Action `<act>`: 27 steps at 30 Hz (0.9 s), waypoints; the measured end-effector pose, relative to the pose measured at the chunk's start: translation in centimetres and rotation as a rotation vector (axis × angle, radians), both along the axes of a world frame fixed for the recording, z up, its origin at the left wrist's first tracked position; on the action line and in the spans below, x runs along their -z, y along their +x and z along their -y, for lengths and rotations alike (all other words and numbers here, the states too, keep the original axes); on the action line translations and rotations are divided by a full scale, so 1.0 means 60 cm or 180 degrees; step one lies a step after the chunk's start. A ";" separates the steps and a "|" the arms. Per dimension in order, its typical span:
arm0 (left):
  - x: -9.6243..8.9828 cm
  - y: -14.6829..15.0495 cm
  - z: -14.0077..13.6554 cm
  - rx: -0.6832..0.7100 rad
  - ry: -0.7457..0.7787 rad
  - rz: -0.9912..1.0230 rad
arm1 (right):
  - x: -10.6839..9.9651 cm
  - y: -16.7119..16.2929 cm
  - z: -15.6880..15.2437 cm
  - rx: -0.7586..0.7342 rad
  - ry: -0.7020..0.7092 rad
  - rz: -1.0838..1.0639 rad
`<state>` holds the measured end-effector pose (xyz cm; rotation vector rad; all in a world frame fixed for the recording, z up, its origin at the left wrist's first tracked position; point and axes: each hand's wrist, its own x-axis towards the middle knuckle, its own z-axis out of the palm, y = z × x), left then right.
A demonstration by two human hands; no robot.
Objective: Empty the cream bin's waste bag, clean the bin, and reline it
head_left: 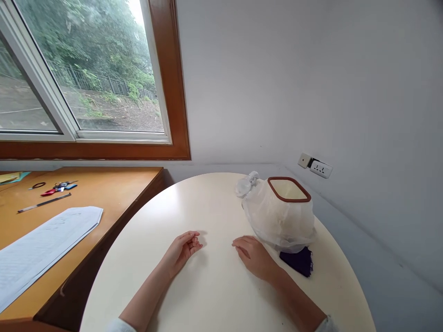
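My left hand (184,251) rests on the round cream table (207,203), palm turned inward, its fingers loosely bent and nothing between them. To its right lies my right hand (254,258), palm down with the fingers stretched forward; no object shows under it. The two hands are apart. Beyond my right hand stands a whitish, see-through plastic bag (277,219) gathered around an opening with a brown rounded-square rim (294,200). A dark navy cloth (299,261) with a frayed edge sticks out from beneath the bag, closest to my right wrist. Crumpled clear plastic (245,185) sits behind the bag.
An orange-brown wooden desk (121,184) adjoins on the left, bearing papers (51,246), a pen (44,203), keys (60,186) and a black ring (37,185). A window (110,69) is above it. Wall sockets (321,168) are behind the bag at right.
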<state>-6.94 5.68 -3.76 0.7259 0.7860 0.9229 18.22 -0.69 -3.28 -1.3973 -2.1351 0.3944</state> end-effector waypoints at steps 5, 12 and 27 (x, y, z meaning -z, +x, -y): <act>-0.004 -0.001 0.004 -0.0007 -0.0049 0.0035 | -0.044 0.052 0.005 0.0473 0.0435 -0.0041; 0.001 -0.005 -0.001 -0.0086 -0.0114 0.0034 | -0.103 0.191 -0.026 0.1159 0.1420 0.0715; 0.003 -0.015 0.004 -0.0111 -0.0075 0.0211 | -0.156 0.264 -0.065 0.1182 0.0183 0.1396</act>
